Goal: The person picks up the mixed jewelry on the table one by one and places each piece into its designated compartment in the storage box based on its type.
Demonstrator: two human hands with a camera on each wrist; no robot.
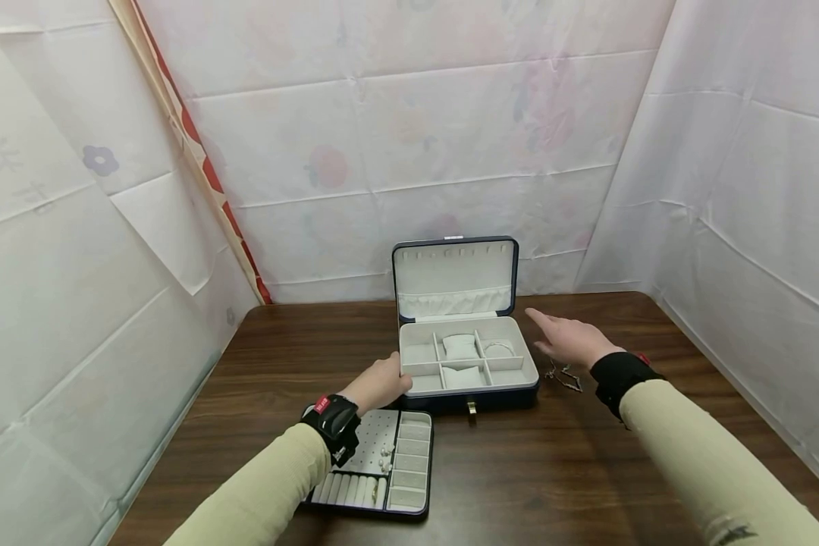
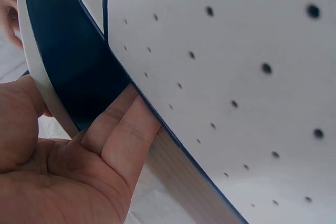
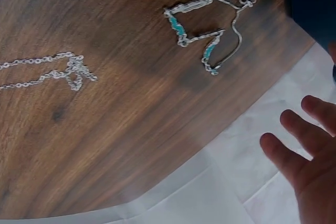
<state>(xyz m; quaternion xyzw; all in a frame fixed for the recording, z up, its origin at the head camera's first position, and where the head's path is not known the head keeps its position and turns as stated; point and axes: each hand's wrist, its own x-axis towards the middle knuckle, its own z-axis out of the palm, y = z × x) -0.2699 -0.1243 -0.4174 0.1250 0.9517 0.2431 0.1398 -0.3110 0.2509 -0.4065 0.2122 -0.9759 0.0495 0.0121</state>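
Outside, the jewelry box (image 1: 505,399) is navy; inside, pale.

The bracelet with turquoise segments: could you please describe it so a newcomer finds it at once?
On the brown table, find the open jewellery box. The bracelet lies to its right, in a crooked loop. Its turquoise segments set it apart from the plain silver chain nearby.

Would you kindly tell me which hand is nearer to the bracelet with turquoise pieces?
Right. The right hand is just beyond the bracelet, not touching it; the left hand is at the jewelry box's left side, with the box between.
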